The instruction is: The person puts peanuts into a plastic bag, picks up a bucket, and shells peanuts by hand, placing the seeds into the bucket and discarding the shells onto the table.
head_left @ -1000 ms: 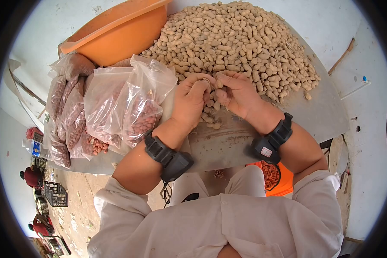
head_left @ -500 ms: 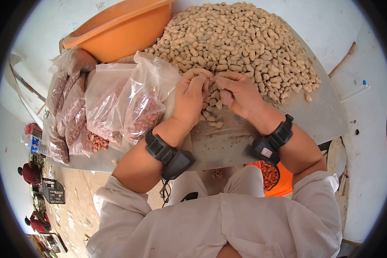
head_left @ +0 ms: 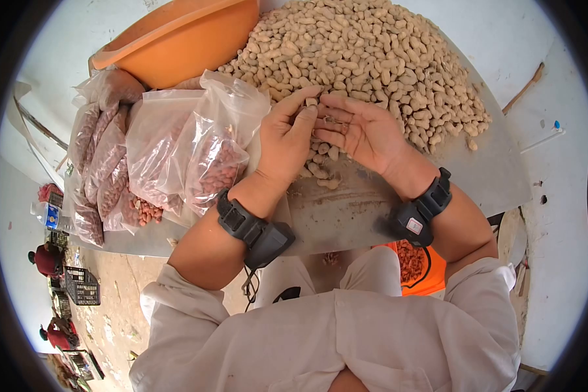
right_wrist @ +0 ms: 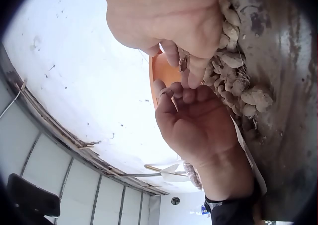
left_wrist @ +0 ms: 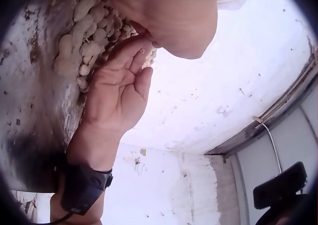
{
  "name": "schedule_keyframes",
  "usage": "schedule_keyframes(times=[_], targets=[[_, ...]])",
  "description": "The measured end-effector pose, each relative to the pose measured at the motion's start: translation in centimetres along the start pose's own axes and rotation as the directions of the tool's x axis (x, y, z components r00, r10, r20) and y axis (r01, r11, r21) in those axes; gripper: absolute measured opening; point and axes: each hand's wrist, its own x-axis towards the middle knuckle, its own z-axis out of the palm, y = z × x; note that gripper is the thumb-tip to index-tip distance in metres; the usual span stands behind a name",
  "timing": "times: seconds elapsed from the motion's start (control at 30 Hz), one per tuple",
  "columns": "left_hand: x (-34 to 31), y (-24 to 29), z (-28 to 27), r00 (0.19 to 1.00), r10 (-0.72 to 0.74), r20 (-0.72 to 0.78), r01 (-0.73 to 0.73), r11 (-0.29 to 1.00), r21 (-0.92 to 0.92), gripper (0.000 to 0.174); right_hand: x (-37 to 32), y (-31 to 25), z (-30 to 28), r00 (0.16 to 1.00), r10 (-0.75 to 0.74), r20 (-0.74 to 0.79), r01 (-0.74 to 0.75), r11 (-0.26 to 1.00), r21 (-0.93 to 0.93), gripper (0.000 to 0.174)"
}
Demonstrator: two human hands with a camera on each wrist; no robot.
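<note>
Over the near edge of a heap of unshelled peanuts (head_left: 379, 65), both hands meet close together. The left hand (head_left: 286, 137) pinches a small pale peanut (head_left: 311, 102) between thumb and forefinger. Facing it, the right hand (head_left: 369, 134) shows its palm with the fingers fairly straight, and small shell bits (head_left: 336, 121) lie along them. In the right wrist view, a small brown piece (right_wrist: 183, 64) sits at the right hand's fingers, just above the left fingertips. A few loose peanuts (head_left: 320, 171) lie on the metal tabletop (head_left: 346, 212) below the hands.
Clear bags of reddish shelled peanuts (head_left: 209, 157) lie left of the hands. An orange basin (head_left: 183, 49) stands behind them. Below the table edge is an orange container (head_left: 431, 277) with reddish contents. Two people and black crates (head_left: 81, 285) are on the floor at far left.
The right hand's fingers were curled in a pinch against the left fingertips; now they have straightened, palm showing. Both hands have shifted slightly away from the body. The left keeps its pinch.
</note>
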Motion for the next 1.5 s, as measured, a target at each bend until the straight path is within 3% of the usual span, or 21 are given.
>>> schedule_keyframes(times=[0.13, 0.23, 0.33, 0.43, 0.53, 0.63, 0.7, 0.73, 0.8, 0.9, 1.0, 1.1, 1.2, 1.3, 1.4, 1.5], targets=[[0.2, -0.9, -0.2, 0.994, 0.112, 0.019, -0.113, 0.981, 0.156, 0.024, 0.2, 0.0, -0.5, 0.997, -0.019, 0.072, 0.018, 1.0, 0.011, 0.028], [0.1, -0.3, -0.4, 0.997, 0.025, 0.079, -0.037, 0.989, 0.142, 0.031, 0.3, 0.0, -0.5, 0.995, -0.035, 0.093, 0.037, 0.999, -0.015, 0.028], [0.3, -0.7, -0.4, 0.997, 0.049, 0.06, -0.056, 0.991, 0.12, 0.031, 0.1, 0.0, -0.4, 0.995, -0.027, 0.098, 0.027, 1.0, 0.006, 0.028], [0.1, 0.1, -0.3, 0.995, 0.061, 0.083, -0.085, 0.943, 0.321, 0.028, 0.3, 0.1, -0.8, 0.993, -0.007, 0.12, 0.003, 0.999, 0.032, 0.028], [0.4, 0.4, -0.5, 0.967, 0.159, 0.2, -0.227, 0.895, 0.384, 0.026, 0.4, 0.2, -0.7, 0.991, -0.014, 0.13, 0.012, 1.0, 0.017, 0.028], [0.1, 0.9, -0.5, 0.972, 0.168, 0.165, -0.229, 0.839, 0.493, 0.026, 0.4, 0.2, -1.0, 0.994, -0.039, 0.1, 0.041, 0.999, -0.019, 0.024], [0.3, 0.6, -0.6, 0.977, 0.207, 0.043, -0.209, 0.912, 0.353, 0.024, 0.8, -0.5, -2.3, 0.994, -0.077, 0.082, 0.082, 0.994, -0.066, 0.021], [0.6, 0.5, -0.7, 0.975, 0.221, -0.022, -0.206, 0.938, 0.278, 0.023, 0.8, -1.0, -2.7, 0.993, -0.116, 0.037, 0.121, 0.974, -0.189, 0.019], [1.3, -0.3, -1.7, 0.962, 0.264, -0.073, -0.229, 0.921, 0.317, 0.024, 0.5, -2.0, -2.8, 0.977, -0.21, -0.034, 0.175, 0.885, -0.432, 0.017], [2.5, -1.7, -3.0, 0.955, 0.262, -0.136, -0.206, 0.921, 0.331, 0.03, -0.3, -2.2, -0.5, 0.911, -0.411, -0.001, 0.208, 0.464, -0.861, 0.016], [2.9, -2.4, -3.5, 0.965, 0.173, -0.198, -0.133, 0.971, 0.2, 0.03, -0.3, -1.6, -0.3, 0.915, -0.321, 0.244, 0.293, 0.114, -0.949, 0.019], [3.1, -2.8, -3.6, 0.97, 0.127, -0.21, -0.104, 0.988, 0.118, 0.03, -0.2, -1.0, 1.2, 0.978, -0.194, 0.083, 0.052, -0.16, -0.986, 0.029], [3.1, -3.1, -3.5, 0.97, 0.108, -0.218, -0.089, 0.991, 0.097, 0.029, 0.1, -0.3, 2.0, 0.963, -0.199, 0.18, 0.051, -0.524, -0.85, 0.039], [3.2, -3.0, -3.4, 0.969, 0.091, -0.23, -0.078, 0.995, 0.063, 0.029, 0.5, 0.1, 3.6, 0.986, -0.161, 0.033, -0.068, -0.586, -0.807, 0.039], [3.0, -2.9, -3.4, 0.965, 0.092, -0.244, -0.082, 0.995, 0.051, 0.029, 1.9, 0.6, 2.4, 0.979, -0.143, 0.144, 0.033, -0.589, -0.808, 0.035], [3.0, -2.6, -3.5, 0.964, 0.098, -0.248, -0.093, 0.995, 0.032, 0.029, 2.6, 0.6, 2.1, 0.988, -0.052, 0.142, 0.083, -0.598, -0.797, 0.028]])
